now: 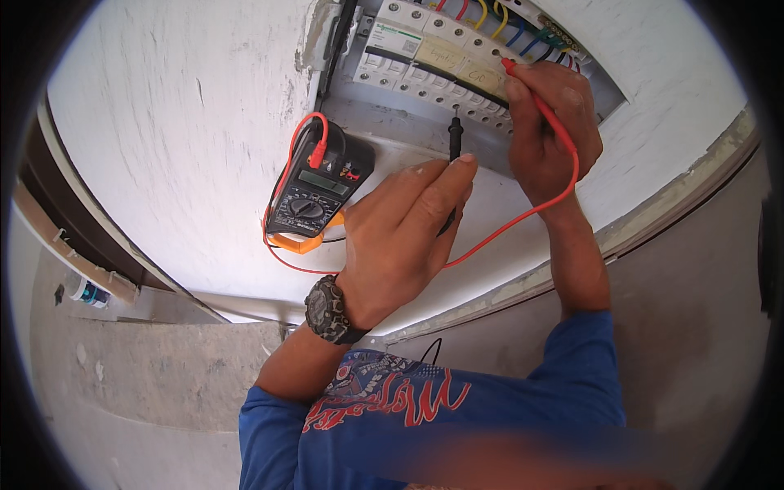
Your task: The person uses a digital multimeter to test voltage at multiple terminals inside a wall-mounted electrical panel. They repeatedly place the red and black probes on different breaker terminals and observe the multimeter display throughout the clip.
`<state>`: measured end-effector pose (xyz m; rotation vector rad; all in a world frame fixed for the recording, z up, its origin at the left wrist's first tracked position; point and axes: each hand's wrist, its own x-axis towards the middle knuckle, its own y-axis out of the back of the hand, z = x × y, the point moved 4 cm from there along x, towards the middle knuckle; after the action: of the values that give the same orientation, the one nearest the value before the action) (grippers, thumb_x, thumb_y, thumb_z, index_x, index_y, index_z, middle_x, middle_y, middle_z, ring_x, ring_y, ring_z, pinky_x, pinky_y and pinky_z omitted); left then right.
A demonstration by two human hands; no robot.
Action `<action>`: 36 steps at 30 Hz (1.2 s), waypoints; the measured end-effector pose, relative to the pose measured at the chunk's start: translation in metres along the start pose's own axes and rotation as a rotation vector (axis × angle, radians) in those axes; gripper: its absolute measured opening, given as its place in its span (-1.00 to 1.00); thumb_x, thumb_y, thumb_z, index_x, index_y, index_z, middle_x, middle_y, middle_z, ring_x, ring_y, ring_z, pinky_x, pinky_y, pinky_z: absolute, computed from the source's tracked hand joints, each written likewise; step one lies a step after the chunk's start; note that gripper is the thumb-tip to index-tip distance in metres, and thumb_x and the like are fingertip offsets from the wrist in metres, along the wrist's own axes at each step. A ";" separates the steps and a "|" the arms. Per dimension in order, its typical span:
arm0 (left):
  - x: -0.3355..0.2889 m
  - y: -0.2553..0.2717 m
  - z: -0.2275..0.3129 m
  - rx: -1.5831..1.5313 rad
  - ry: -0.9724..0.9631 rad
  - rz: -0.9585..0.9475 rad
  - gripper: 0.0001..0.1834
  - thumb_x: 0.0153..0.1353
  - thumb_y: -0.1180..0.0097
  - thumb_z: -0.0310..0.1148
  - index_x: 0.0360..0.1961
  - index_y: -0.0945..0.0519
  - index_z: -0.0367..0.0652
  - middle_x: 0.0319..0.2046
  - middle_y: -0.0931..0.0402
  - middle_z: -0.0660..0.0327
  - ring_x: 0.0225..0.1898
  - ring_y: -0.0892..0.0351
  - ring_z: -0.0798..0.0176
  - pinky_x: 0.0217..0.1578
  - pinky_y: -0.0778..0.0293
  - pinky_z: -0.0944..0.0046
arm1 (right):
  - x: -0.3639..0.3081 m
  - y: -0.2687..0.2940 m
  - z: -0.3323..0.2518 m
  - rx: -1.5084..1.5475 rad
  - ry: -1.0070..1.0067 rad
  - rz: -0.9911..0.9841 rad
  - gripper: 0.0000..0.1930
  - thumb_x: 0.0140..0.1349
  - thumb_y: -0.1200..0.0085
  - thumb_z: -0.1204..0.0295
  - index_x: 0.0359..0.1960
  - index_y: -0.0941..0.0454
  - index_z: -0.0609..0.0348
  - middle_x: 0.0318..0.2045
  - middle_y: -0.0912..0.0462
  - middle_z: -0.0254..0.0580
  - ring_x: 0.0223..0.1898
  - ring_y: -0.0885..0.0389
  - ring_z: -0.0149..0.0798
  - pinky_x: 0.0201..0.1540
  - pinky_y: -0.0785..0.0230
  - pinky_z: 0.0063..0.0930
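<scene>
My left hand [412, 233], with a watch on its wrist, grips a black test probe [456, 140]. The black probe's tip reaches the lower row of screw terminals on a bank of circuit breakers [441, 69]. Held in my right hand [557, 135] is a red test probe [551, 121], its tip at the upper terminal row; whether it touches a screw I cannot tell. To the left of my left hand, a black multimeter [314, 184] with an orange stand hangs or rests against the panel's lower edge. Its red lead [490, 237] loops across to the red probe.
Red, yellow, blue and black wires [498, 20] run into the breakers' top. An open grey enclosure [359, 110] is set in a scuffed white wall [188, 122]. A plastic bottle or cup [90, 292] lies at the far left, near a wooden strip [73, 245].
</scene>
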<state>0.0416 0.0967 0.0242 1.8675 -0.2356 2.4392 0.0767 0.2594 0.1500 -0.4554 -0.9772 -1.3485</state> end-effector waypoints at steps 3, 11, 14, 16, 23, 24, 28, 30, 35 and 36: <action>-0.001 -0.001 -0.002 0.007 0.010 -0.010 -0.50 0.18 -0.45 -0.70 0.18 -0.73 -0.23 -0.14 -0.78 0.01 -0.28 -0.80 0.09 -0.30 -0.66 0.19 | 0.000 -0.001 0.001 -0.016 0.010 0.013 -0.79 0.29 -0.45 0.58 -0.07 -0.72 0.21 -0.23 -0.79 -0.16 -0.20 -0.75 -0.13 -0.14 -0.61 -0.30; 0.000 -0.013 -0.012 0.015 -0.031 0.048 -0.46 0.10 -0.43 -0.66 0.16 -0.71 -0.19 -0.17 -0.73 0.08 -0.29 -0.76 0.06 -0.34 -0.66 0.12 | -0.005 -0.002 0.004 -0.013 0.024 0.011 -0.81 0.32 -0.45 0.56 -0.08 -0.73 0.19 -0.20 -0.81 -0.18 -0.17 -0.77 -0.16 -0.11 -0.63 -0.28; -0.001 -0.015 -0.012 0.036 0.013 0.057 -0.52 0.14 -0.45 -0.65 0.11 -0.75 -0.13 -0.19 -0.77 0.08 -0.30 -0.78 0.06 -0.35 -0.67 0.16 | -0.005 -0.002 0.005 -0.024 -0.005 -0.020 -0.83 0.36 -0.43 0.55 -0.07 -0.73 0.18 -0.18 -0.84 -0.20 -0.15 -0.79 -0.20 -0.10 -0.64 -0.33; 0.000 -0.017 -0.011 0.054 0.010 0.059 -0.53 0.12 -0.45 -0.63 0.09 -0.75 -0.11 -0.20 -0.77 0.11 -0.30 -0.78 0.06 -0.36 -0.68 0.15 | -0.004 -0.001 0.005 -0.024 -0.008 -0.031 -0.83 0.37 -0.42 0.56 -0.06 -0.73 0.18 -0.17 -0.84 -0.21 -0.14 -0.80 -0.21 -0.09 -0.65 -0.34; 0.002 -0.016 -0.009 0.081 0.029 0.056 -0.55 0.13 -0.43 -0.58 0.08 -0.75 -0.06 -0.21 -0.75 0.14 -0.30 -0.78 0.05 -0.37 -0.69 0.14 | -0.004 -0.001 0.006 -0.016 -0.049 -0.062 -0.82 0.39 -0.39 0.57 -0.02 -0.74 0.16 -0.13 -0.84 -0.24 -0.10 -0.80 -0.23 -0.03 -0.66 -0.35; 0.002 -0.016 -0.010 0.079 0.030 0.053 -0.55 0.13 -0.43 -0.58 0.08 -0.75 -0.06 -0.21 -0.75 0.14 -0.30 -0.78 0.05 -0.37 -0.69 0.14 | -0.005 -0.001 0.007 -0.017 -0.074 -0.073 -0.83 0.40 -0.39 0.57 -0.02 -0.74 0.16 -0.12 -0.84 -0.24 -0.09 -0.80 -0.23 -0.02 -0.66 -0.35; 0.001 -0.019 -0.008 0.083 0.032 0.047 -0.53 0.13 -0.42 -0.58 0.10 -0.75 -0.07 -0.19 -0.75 0.14 -0.30 -0.78 0.05 -0.36 -0.70 0.14 | -0.006 0.000 0.008 0.019 -0.067 -0.055 -0.83 0.41 -0.37 0.57 -0.02 -0.74 0.16 -0.12 -0.83 -0.23 -0.08 -0.79 -0.23 -0.02 -0.65 -0.35; 0.001 -0.022 -0.008 0.106 0.053 0.007 -0.52 0.14 -0.43 -0.60 0.12 -0.74 -0.08 -0.17 -0.75 0.13 -0.29 -0.78 0.05 -0.35 -0.69 0.13 | -0.006 0.000 0.009 0.044 -0.079 -0.033 -0.83 0.40 -0.38 0.57 -0.02 -0.74 0.16 -0.13 -0.82 -0.23 -0.09 -0.78 -0.22 -0.03 -0.64 -0.35; 0.005 -0.015 -0.006 0.062 0.009 0.031 -0.49 0.15 -0.45 -0.67 0.15 -0.73 -0.12 -0.16 -0.77 0.09 -0.26 -0.79 0.04 -0.29 -0.68 0.15 | -0.005 -0.001 0.004 0.002 -0.030 0.006 -0.82 0.36 -0.41 0.55 -0.05 -0.72 0.20 -0.18 -0.80 -0.18 -0.16 -0.75 -0.18 -0.12 -0.61 -0.30; 0.004 -0.012 -0.005 0.056 0.001 0.026 -0.48 0.15 -0.45 -0.68 0.16 -0.73 -0.13 -0.15 -0.77 0.08 -0.25 -0.79 0.05 -0.28 -0.68 0.16 | -0.005 -0.001 0.003 0.015 -0.032 0.014 -0.82 0.36 -0.41 0.55 -0.05 -0.72 0.20 -0.19 -0.79 -0.17 -0.17 -0.75 -0.17 -0.12 -0.61 -0.29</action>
<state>0.0370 0.1095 0.0282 1.8967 -0.1950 2.4889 0.0750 0.2640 0.1477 -0.4731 -1.0079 -1.3245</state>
